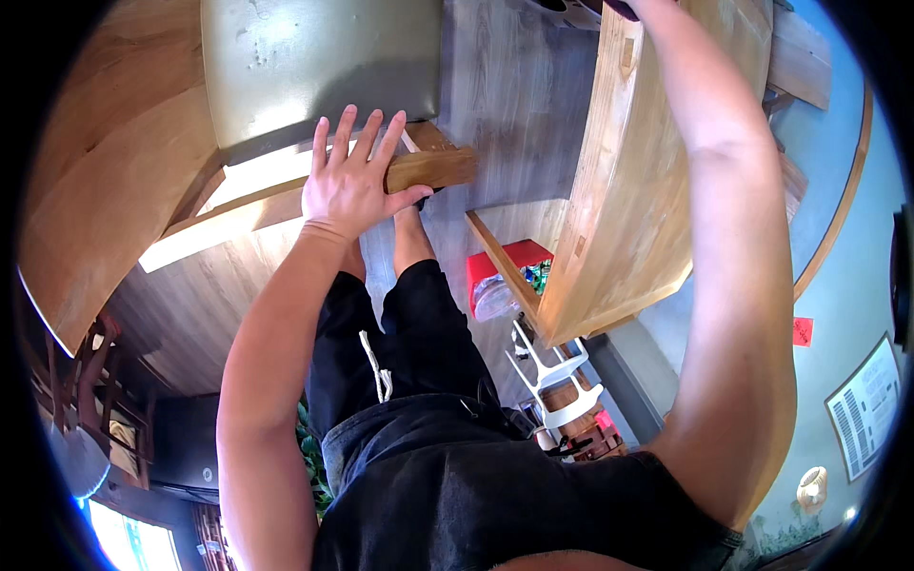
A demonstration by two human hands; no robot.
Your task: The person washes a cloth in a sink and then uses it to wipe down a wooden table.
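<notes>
My left hand (pixel 352 181) lies with fingers spread on the wooden rail (pixel 433 169) of a seat, its thumb stretched to the right. Beyond the fingertips is the seat's olive-green padded cushion (pixel 324 57). My right arm reaches far forward over a light wooden table (pixel 638 190). At the upper edge of the head view, only the wrist end of my right hand (pixel 652 8) shows; its fingers are cut off. Close by that hand is a small dark thing (pixel 621 9), too cropped to name.
A large curved wooden surface (pixel 114 181) stands at the left. Beside the table leg sits a red bin (pixel 514 257) with clear plastic in it. A white chair (pixel 562 385) is behind me on the right. Posted paper (pixel 864 409) hangs on the blue-green wall.
</notes>
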